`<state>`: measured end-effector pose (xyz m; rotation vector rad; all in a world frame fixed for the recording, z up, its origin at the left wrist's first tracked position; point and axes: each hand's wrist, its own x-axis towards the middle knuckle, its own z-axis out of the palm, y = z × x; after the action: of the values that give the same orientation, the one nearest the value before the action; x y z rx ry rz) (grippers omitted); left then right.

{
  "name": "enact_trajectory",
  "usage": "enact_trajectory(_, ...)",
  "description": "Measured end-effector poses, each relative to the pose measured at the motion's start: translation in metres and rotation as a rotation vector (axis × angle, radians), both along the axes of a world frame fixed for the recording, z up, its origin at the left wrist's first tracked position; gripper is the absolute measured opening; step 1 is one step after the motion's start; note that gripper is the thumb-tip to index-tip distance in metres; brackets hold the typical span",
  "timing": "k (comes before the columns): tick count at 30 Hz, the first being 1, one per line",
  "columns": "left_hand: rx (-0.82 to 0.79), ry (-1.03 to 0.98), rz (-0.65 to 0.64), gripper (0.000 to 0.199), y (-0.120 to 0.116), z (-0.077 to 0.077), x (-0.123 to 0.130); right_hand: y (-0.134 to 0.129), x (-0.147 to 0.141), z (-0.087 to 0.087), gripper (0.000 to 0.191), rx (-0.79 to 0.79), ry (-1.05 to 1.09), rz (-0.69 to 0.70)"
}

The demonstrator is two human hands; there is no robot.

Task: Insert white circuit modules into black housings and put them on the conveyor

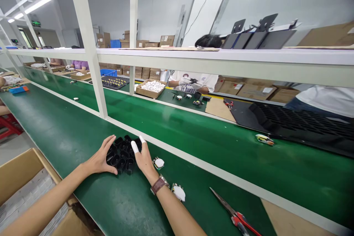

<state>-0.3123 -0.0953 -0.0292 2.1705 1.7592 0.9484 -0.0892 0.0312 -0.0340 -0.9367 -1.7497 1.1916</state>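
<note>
A tight cluster of small black plastic housings (121, 156) with open, cup-like tops stands on the green bench between my hands. My left hand (103, 158) cups the cluster's left side, its thumb at the near edge and its fingers curved along the far edge. Against the right side presses my right hand (142, 155), with white finger cots on two digits; its other fingers are hidden. Just right of that hand lies a small circuit board with a white round part (159, 163). A similar board (179, 192) rests beside my right forearm.
Red-handled scissors (235, 217) lie at the lower right, blades pointing away. An open cardboard box (30, 169) stands at the lower left. Beyond the white divider runs a green belt (177, 121). A white shelf post (90, 44) rises ahead. A gloved co-worker (193, 81) sits opposite.
</note>
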Motion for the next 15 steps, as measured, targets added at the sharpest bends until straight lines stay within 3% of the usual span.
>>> enact_trajectory(6, 0.019, -0.076, 0.011, 0.146, 0.002, -0.009, -0.002, 0.001, -0.022, -0.009, 0.075, -0.041, 0.059, 0.029)
enact_trajectory(12, 0.003, -0.130, -0.018, 0.143, 0.003, -0.010, -0.003, -0.006, -0.030, -0.006, 0.069, -0.073, 0.093, 0.045)
enact_trajectory(15, 0.016, -0.221, -0.027, 0.127, 0.003, -0.011, -0.006, -0.010, -0.023, -0.002, 0.069, -0.078, 0.086, 0.042)
